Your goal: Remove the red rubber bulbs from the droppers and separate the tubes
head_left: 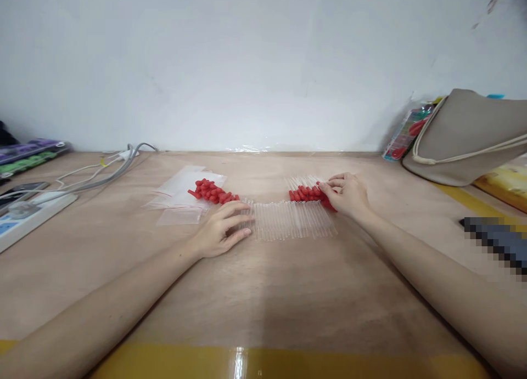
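Observation:
A row of clear glass dropper tubes [290, 219] lies side by side on the wooden table [263, 291]. My left hand [224, 228] rests at the row's left end, fingers stretched and touching the tubes. My right hand [348, 193] is at the far right end, fingers pinched on red rubber bulbs [307, 193] fitted on the tubes there. A loose pile of red bulbs [213, 191] lies behind my left hand.
Clear zip bags [181, 199] lie left of the bulb pile. A white power strip with cables [28, 211] and a phone sit at far left. A beige bag [467, 137] and a packet of coloured items [405, 133] stand at right.

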### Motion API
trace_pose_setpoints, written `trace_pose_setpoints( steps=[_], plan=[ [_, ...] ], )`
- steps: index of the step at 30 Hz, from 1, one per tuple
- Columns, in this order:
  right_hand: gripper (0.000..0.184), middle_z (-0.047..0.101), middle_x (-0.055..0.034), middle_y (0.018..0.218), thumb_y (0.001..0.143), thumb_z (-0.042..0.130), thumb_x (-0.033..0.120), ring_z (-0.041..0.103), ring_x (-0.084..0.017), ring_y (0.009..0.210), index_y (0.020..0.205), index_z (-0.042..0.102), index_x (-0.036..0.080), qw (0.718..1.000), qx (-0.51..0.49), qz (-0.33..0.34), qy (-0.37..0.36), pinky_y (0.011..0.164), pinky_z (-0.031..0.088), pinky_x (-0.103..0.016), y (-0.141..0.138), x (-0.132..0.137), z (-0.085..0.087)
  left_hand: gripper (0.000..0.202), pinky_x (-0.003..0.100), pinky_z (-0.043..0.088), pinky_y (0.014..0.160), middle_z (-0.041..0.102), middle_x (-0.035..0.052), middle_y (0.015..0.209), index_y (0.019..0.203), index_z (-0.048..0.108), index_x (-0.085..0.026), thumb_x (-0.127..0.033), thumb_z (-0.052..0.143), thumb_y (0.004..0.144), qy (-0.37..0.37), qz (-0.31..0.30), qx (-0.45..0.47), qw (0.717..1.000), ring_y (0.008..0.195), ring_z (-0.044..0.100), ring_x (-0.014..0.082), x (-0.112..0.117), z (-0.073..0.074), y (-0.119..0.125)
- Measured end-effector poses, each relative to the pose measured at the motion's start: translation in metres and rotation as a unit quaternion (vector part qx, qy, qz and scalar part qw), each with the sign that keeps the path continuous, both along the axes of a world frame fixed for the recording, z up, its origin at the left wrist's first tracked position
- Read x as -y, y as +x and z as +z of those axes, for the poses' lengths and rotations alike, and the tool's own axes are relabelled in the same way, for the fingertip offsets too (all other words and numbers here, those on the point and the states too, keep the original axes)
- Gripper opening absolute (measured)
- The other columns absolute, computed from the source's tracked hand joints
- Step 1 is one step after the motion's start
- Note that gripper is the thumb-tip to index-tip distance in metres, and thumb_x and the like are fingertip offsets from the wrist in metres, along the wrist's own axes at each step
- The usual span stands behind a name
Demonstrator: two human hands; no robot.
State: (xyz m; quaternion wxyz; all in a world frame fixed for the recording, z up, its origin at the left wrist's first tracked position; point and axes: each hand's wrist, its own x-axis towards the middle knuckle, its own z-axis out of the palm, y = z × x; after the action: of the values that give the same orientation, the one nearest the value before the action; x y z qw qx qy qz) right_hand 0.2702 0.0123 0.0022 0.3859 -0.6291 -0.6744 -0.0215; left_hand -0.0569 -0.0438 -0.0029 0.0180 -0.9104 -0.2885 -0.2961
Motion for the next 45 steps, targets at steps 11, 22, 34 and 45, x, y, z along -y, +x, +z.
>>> trace_pose_setpoints(
  steps=[11,22,34,45],
  plan=[
    [0.019,0.067,-0.0014,0.088,0.082,0.055,0.03,0.054,-0.02,0.085,0.096,0.068,0.031,0.958,0.037,0.234,0.161,0.08,0.039,-0.04,-0.04,0.062,-0.008,0.045,0.048,0.03,0.103,0.042,0.0129,0.135,0.128,0.043,-0.02,-0.026,0.051,0.084,0.224,0.09,-0.043,0.969,0.129,0.033,0.0283,0.0,0.005,0.034],
    [0.028,0.068,-0.0033,0.099,0.08,0.055,0.025,0.057,-0.022,0.096,0.108,0.062,0.025,0.928,0.094,0.312,0.178,0.084,0.044,-0.044,-0.064,0.075,-0.017,0.01,0.037,0.042,0.09,0.07,-0.001,0.077,0.091,0.061,-0.019,-0.019,0.053,0.085,0.237,0.015,-0.03,0.971,0.077,0.065,0.0131,0.001,-0.001,0.036],
    [0.028,0.064,-0.012,0.109,0.086,0.046,0.017,0.056,-0.022,0.108,0.11,0.06,0.011,0.893,0.192,0.344,0.219,0.097,0.046,-0.04,-0.075,0.077,-0.023,0.013,0.044,0.035,0.103,0.068,0.0036,0.101,0.09,0.06,-0.017,-0.017,0.048,0.087,0.264,-0.016,-0.056,0.963,0.102,0.061,0.0172,0.011,0.002,0.048],
    [0.022,0.065,-0.0147,0.104,0.085,0.046,0.014,0.059,-0.021,0.104,0.099,0.062,0.007,0.869,0.223,0.368,0.244,0.096,0.047,-0.036,-0.072,0.079,-0.018,0.012,0.035,0.042,0.098,0.068,0.0046,0.1,0.091,0.06,-0.016,-0.018,0.05,0.086,0.25,-0.041,-0.055,0.966,0.104,0.059,0.0166,0.012,0.001,0.046]
  ],
)
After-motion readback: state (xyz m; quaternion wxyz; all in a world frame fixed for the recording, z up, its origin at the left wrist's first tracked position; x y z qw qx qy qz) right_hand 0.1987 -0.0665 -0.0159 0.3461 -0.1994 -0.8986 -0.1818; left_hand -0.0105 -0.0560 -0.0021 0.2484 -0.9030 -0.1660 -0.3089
